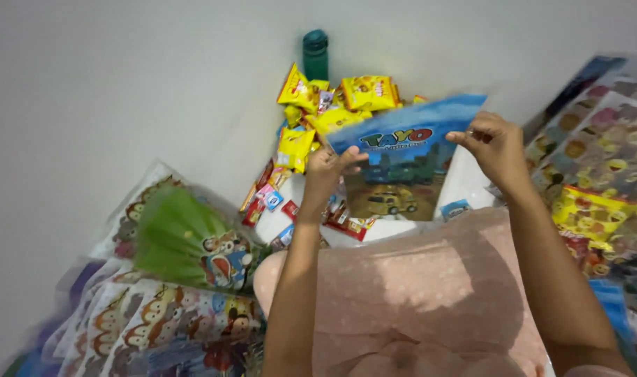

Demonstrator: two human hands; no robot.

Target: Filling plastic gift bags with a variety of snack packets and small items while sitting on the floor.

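Both hands are closed on the top edge of a blue cartoon bag (402, 164), which is held up in front of the body above the lap. By the left hand (327, 169) the bag's left upper corner is pinched between thumb and fingers; by the right hand (494, 142) the right upper corner is gripped, so the two hands stand well apart with the bag stretched between them. The bag has a blue header and a clear lower part printed with a small yellow vehicle, and it is tilted, its right corner higher than its left.

Just behind the bag a heap of yellow snack packets (332, 105) is piled against the wall, and a dark green bottle (316, 54) stands upright behind the heap. Below the bag, small red sweet packets (263, 199) are scattered beside something white, whose kind cannot be told. A pink dotted garment (416, 293) covers the lap under both forearms.

To the left, a green cartoon bag (186, 241) lies on a spread of owl-printed bags (144, 321). To the right, sheets printed with yellow smiley faces (604, 160) are stacked, partly blurred
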